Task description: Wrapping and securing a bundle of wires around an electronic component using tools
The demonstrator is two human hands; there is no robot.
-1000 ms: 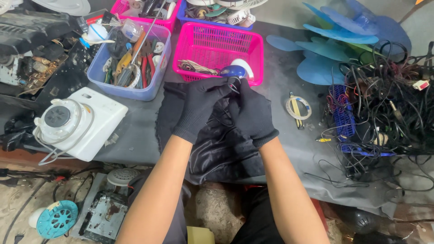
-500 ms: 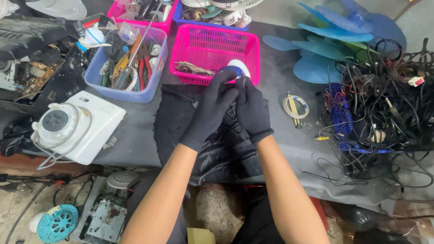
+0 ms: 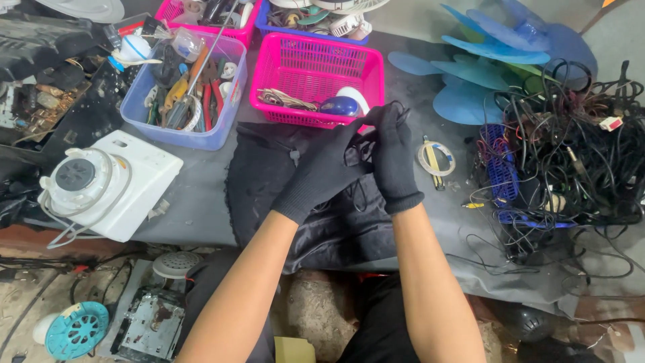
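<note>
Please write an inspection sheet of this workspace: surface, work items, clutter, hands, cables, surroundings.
Surface: grey table with a black cloth in the middle.
Work items: thin black wire between both hands.
Clutter: pink basket, blue tool bin, white appliance, blue fan blades.
Hands: left hand and right hand in black gloves, fingers closed on the wire.
Cables: black cable tangle at right; white coil.
Surroundings: teal disc and metal chassis on the floor.
</note>
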